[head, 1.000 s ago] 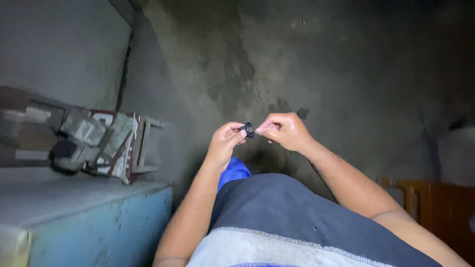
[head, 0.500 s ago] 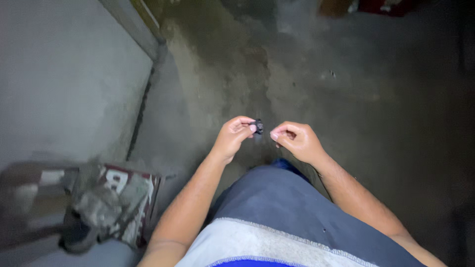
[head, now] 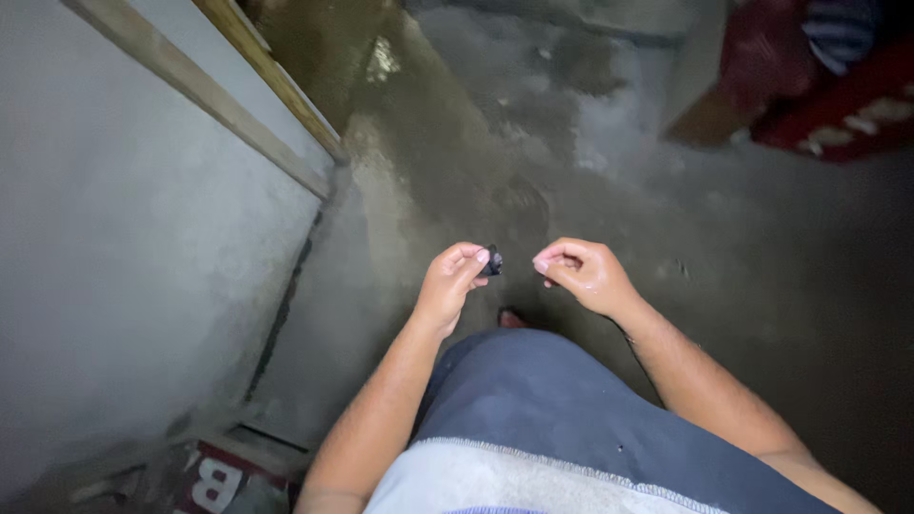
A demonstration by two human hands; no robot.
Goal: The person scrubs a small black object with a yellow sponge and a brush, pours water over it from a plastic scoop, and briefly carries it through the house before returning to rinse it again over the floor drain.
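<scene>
Left hand (head: 452, 286) pinches a small dark rounded object (head: 492, 261) at fingertips; right hand (head: 583, 273) loosely curled, empty, just beside.

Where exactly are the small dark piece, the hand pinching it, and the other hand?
small dark piece (head: 492, 260), head view, on its exposed dark face.
left hand (head: 449, 286), head view, on the back of the hand.
right hand (head: 583, 271), head view, on the knuckles.

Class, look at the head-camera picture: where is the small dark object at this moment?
The small dark object is near the middle of the head view, pinched in the left hand fingertips, just left of the empty-looking right hand, above the wet concrete floor.
</scene>
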